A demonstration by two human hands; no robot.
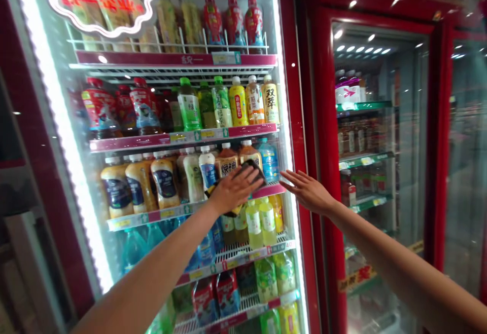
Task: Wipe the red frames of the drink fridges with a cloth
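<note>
My left hand (236, 188) is pressed flat over a dark cloth (255, 172) with yellow at its edge, against the glass door (167, 144) of a lit drinks fridge. Behind the cloth, bottles on the middle shelf are partly covered, among them a brown-labelled bottle (227, 160) and a blue bottle (268, 159). To the right, my right hand (306, 190) is stretched out with nothing in it, fingers extended at the fridge's red right frame (300, 144). Whether its fingertips touch the door cannot be made out.
Several shelves of bottles fill the fridge, including a green-capped tea bottle (189, 105) and pale yellow bottles (261, 222). A glowing sign (146, 17) hangs at the upper left. A second red fridge (380, 14) with a glass door stands on the right.
</note>
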